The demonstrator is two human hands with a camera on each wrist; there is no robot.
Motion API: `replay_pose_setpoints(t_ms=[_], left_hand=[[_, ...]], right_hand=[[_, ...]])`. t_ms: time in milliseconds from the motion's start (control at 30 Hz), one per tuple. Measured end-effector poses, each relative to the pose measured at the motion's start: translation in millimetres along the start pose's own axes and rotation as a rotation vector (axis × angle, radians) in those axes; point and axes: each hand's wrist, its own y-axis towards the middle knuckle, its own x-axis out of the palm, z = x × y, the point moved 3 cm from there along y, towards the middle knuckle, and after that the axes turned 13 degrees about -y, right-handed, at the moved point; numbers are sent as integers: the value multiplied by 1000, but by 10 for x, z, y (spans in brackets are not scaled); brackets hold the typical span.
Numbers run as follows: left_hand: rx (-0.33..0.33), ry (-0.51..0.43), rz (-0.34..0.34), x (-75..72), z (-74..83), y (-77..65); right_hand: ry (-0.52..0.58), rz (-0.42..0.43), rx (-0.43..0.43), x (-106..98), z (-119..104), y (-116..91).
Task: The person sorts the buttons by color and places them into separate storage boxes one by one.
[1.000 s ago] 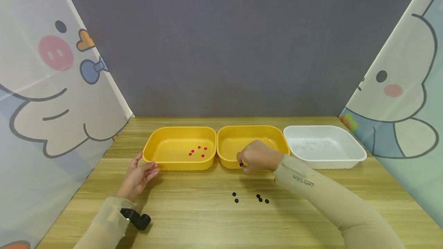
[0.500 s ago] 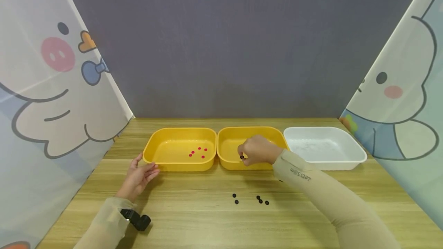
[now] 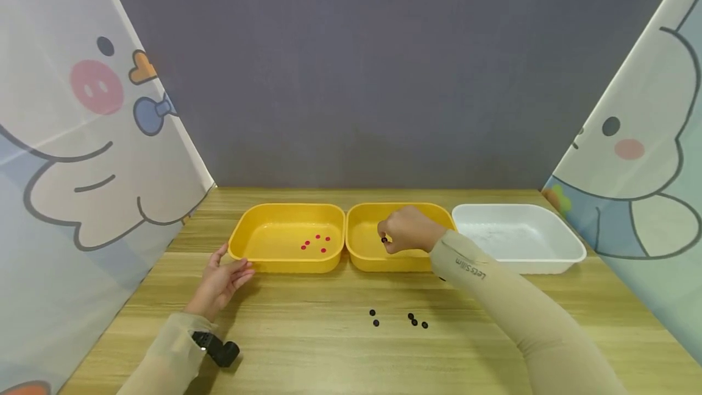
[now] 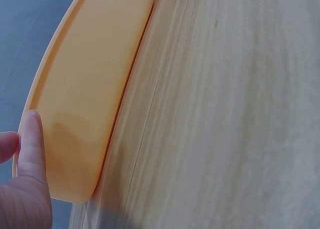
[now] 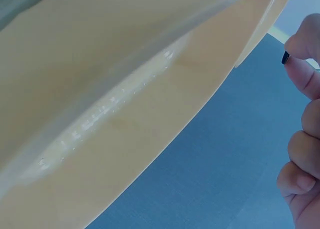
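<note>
Between thumb and index finger, my right hand (image 3: 408, 229) pinches a small black button (image 3: 384, 240) over the middle yellow tray (image 3: 367, 263). In the right wrist view the button (image 5: 285, 57) shows edge-on, a thin dark sliver at the fingertips, and the other fingers are curled. My left hand (image 3: 220, 279) rests at the near left corner of the left yellow tray (image 3: 285, 266), with straight fingers touching its rim and outer wall. Several red buttons (image 3: 308, 242) lie inside that tray. Several black buttons (image 3: 414, 322) are scattered on the table; another is partly covered by the right sleeve.
A white tray (image 3: 518, 252) stands right of the middle yellow tray, and the three line up side by side. Behind the wooden table (image 3: 307, 346) rises a grey panel (image 3: 351, 78). Printed panels flank both sides. The right sleeve (image 3: 510, 297) crosses the table's right part.
Carrying the black button, my right hand has moved away from me, from the middle tray's near rim to over its inside. The left hand stays at its corner.
</note>
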Motion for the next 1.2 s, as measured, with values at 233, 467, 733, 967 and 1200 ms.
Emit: replay_pose_setpoints(t_ms=[233,467,733,967,1200], left_hand=[[0,6,-1,3,-6,17],[0,14,4,0,-2,17],[-6,7,3,2,4,8],[-9,0,-1,-4,9,17],[-4,-2,-15,-11,-15,34]], right_hand=[[18,-12,8,24,78,18],[0,-41,45,35,198,68],[-40,-64,89,64,271,146],[-7,-147,131,154,333,233],[90,-252,181,216,414,265]])
